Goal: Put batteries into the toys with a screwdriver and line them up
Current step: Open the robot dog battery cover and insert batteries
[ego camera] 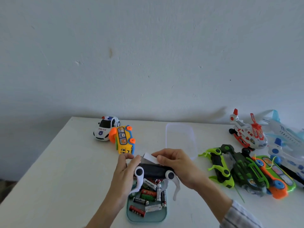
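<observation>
Your left hand (126, 168) and right hand (177, 165) both grip one black-and-white toy (154, 171), fingers curled round it, above the battery tray (148, 216). Two toys stand far left: police car (106, 128), bus (125, 140). Five more toys (250, 162) lie right; one clear lid (181, 139) lies behind your hands.

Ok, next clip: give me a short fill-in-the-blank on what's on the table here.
1. Both hands hold the white-and-black toy car above the teal tray of loose ____.
2. The yellow toy bus lies beside the white ____ car.
3. The red-and-white toy ____ stands at the table's far right.
4. The clear plastic lid lies ____ the hands.

Missing words: batteries; police; helicopter; beyond
</observation>
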Demonstrator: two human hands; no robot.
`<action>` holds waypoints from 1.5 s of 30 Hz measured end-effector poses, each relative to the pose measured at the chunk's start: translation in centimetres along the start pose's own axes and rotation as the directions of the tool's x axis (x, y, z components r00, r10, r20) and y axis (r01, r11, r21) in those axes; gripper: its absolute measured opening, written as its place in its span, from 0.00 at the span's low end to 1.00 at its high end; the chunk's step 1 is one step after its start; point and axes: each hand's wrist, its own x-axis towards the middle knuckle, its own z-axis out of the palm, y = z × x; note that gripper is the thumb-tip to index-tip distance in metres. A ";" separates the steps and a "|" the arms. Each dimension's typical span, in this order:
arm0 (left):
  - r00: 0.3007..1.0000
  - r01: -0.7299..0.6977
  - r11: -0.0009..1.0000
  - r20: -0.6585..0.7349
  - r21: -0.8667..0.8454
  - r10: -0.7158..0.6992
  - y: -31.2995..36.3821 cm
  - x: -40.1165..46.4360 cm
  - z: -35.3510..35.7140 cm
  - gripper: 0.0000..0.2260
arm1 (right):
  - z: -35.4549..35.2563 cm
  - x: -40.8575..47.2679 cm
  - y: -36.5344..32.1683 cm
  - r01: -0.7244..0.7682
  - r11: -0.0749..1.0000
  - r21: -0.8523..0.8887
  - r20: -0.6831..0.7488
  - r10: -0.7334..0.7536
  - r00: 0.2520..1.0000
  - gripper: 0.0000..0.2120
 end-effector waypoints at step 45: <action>0.996 -0.073 0.985 0.033 -0.156 0.079 0.4 1.6 1.0 0.33 | 1.5 0.2 1.0 0.326 0.293 -0.899 0.040 -0.684 0.728 0.13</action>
